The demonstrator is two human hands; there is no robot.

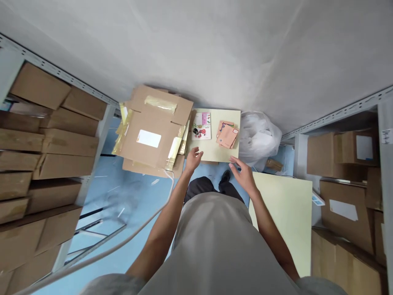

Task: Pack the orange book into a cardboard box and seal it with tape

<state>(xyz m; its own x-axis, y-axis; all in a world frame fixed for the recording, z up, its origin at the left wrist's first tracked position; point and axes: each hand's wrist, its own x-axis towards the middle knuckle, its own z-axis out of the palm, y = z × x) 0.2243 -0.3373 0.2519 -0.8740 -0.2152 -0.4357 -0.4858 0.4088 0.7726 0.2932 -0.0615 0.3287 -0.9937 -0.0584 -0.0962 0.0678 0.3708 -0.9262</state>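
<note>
I look down at a small pale yellow table (215, 153) against a grey wall. On it lie a white card with colourful pictures (202, 125) and a small stack of pink cards (227, 134). My left hand (193, 158) hovers over the table's near left edge, fingers loosely curled and apart, holding nothing. My right hand (242, 173) is at the near right corner, fingers stretched out, empty. Neither hand touches the cards.
Flattened cardboard boxes with tape (152, 131) are piled left of the table. A white plastic bag (259, 137) sits to its right. Metal shelves with cardboard boxes (46, 151) flank both sides. Another pale board (285, 213) lies lower right. A white cable (123, 241) crosses the blue floor.
</note>
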